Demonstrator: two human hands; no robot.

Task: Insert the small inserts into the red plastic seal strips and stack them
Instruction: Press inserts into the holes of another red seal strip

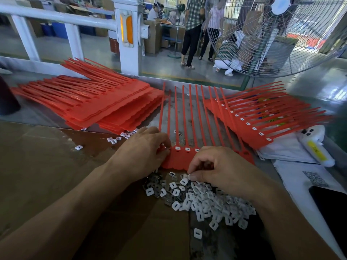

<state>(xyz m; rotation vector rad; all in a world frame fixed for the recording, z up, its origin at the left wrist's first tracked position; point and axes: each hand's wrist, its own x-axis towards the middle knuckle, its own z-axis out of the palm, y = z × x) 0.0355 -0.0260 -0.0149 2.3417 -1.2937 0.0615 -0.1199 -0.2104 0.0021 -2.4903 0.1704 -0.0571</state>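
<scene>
A red seal strip sheet (pixel 180 158) lies in front of me, its tails pointing away, with three white inserts seated near its left end. My left hand (pixel 144 149) grips the sheet's left edge. My right hand (pixel 216 169) hovers over the sheet's near edge and pinches one small white insert (pixel 190 176) between thumb and fingers. A pile of loose white inserts (pixel 204 201) lies just below that hand.
A stack of red strips without inserts (pixel 105 107) lies at the left. Strips with inserts (pixel 259 119) are fanned out at the right. A white handheld device (pixel 315 147), papers and a dark phone (pixel 330 203) sit at the right. A large fan (pixel 281 34) stands behind.
</scene>
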